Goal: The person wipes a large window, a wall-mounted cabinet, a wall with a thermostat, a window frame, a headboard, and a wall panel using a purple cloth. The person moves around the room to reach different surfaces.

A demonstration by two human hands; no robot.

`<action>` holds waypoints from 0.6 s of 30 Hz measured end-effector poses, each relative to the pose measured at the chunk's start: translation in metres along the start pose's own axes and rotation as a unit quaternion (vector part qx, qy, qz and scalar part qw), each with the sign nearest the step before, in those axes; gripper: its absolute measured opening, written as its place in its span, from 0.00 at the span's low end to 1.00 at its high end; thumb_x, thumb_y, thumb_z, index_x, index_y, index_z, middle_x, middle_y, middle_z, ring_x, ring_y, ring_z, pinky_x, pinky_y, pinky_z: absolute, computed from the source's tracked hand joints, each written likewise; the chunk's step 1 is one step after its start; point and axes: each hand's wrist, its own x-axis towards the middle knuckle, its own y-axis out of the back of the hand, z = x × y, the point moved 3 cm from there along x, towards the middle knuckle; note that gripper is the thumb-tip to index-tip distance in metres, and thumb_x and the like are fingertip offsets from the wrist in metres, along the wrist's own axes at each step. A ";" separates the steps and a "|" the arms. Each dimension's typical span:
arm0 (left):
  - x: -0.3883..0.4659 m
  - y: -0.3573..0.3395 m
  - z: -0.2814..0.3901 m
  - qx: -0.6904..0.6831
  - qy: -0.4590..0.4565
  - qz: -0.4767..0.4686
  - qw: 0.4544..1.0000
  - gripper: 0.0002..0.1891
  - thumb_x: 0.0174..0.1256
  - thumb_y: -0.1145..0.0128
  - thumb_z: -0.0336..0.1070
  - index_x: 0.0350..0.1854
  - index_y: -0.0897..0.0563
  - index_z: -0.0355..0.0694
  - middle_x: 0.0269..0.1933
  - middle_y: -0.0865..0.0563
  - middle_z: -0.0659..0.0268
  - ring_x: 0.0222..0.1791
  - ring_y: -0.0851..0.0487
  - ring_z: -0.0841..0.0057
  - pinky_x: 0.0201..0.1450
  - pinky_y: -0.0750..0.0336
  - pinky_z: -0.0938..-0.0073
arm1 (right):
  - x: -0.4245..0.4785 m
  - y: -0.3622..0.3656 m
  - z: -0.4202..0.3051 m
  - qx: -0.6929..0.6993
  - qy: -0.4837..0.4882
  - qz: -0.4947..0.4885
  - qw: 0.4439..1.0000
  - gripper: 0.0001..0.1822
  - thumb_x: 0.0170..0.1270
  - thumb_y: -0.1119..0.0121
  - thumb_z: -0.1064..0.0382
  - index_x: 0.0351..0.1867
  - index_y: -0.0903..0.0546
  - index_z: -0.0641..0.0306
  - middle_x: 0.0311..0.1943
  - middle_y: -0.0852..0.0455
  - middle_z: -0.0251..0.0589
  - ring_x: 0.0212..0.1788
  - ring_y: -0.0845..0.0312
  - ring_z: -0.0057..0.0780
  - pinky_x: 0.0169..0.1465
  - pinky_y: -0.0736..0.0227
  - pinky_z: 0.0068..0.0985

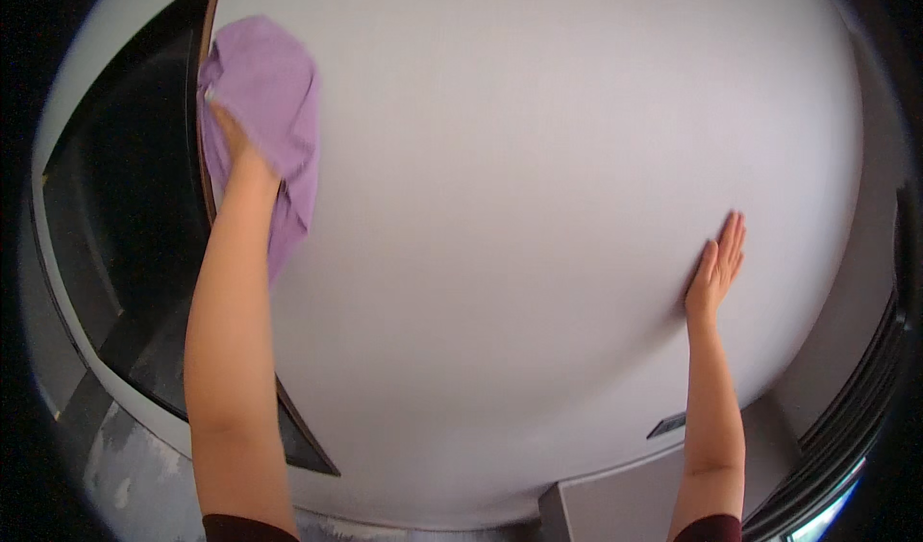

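A purple cloth (270,95) is in my left hand (234,131), at the upper left against the pale wall (505,181). Most of that hand is hidden under the fabric, which hangs in loose folds below the wrist. Just left of the cloth runs the thin brown frame (209,30) of a dark, glossy panel (137,160). On the right side, my right hand (715,271) is stretched out flat at the same wall, fingers extended and nothing in it.
Low on the wall, beside my right forearm, is a small dark plate (667,424). A grey box-like piece of furniture or ledge (620,499) stands at the bottom right. Dark, pleated curtain-like material (851,412) borders the right edge. Mottled grey flooring (133,463) shows at lower left.
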 end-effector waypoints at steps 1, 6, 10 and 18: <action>0.028 -0.003 0.009 0.079 0.003 0.028 0.996 0.32 0.73 0.58 0.51 0.75 0.41 0.40 0.75 0.38 0.61 0.76 0.43 0.68 0.78 0.56 0.63 | -0.003 -0.004 0.003 0.013 -0.043 0.010 0.999 0.30 0.77 0.72 0.49 0.78 0.46 0.51 0.79 0.51 0.36 0.80 0.63 0.37 0.77 0.73 0.43; 0.077 -0.005 0.114 -0.468 0.124 -0.008 0.875 0.33 0.77 0.73 0.58 0.76 0.45 0.43 0.78 0.42 0.68 0.77 0.45 0.71 0.78 0.58 0.65 | -0.004 -0.008 0.003 0.005 -0.078 0.020 0.997 0.30 0.77 0.72 0.47 0.78 0.47 0.49 0.79 0.52 0.35 0.80 0.63 0.37 0.77 0.72 0.46; 0.053 0.006 0.261 -0.582 0.034 -0.087 0.808 0.29 0.78 0.76 0.48 0.77 0.49 0.43 0.78 0.45 0.63 0.78 0.48 0.69 0.79 0.59 0.66 | -0.003 -0.008 -0.003 0.002 -0.081 0.008 0.997 0.30 0.77 0.71 0.47 0.78 0.47 0.49 0.79 0.51 0.35 0.80 0.63 0.37 0.77 0.72 0.45; -0.121 0.012 0.422 -0.309 -0.381 -0.043 0.870 0.34 0.62 0.39 0.49 0.70 0.31 0.44 0.70 0.32 0.57 0.71 0.39 0.56 0.69 0.37 0.57 | 0.002 -0.005 -0.012 0.005 -0.030 0.022 0.999 0.30 0.77 0.69 0.48 0.77 0.45 0.51 0.78 0.50 0.37 0.80 0.61 0.37 0.77 0.69 0.44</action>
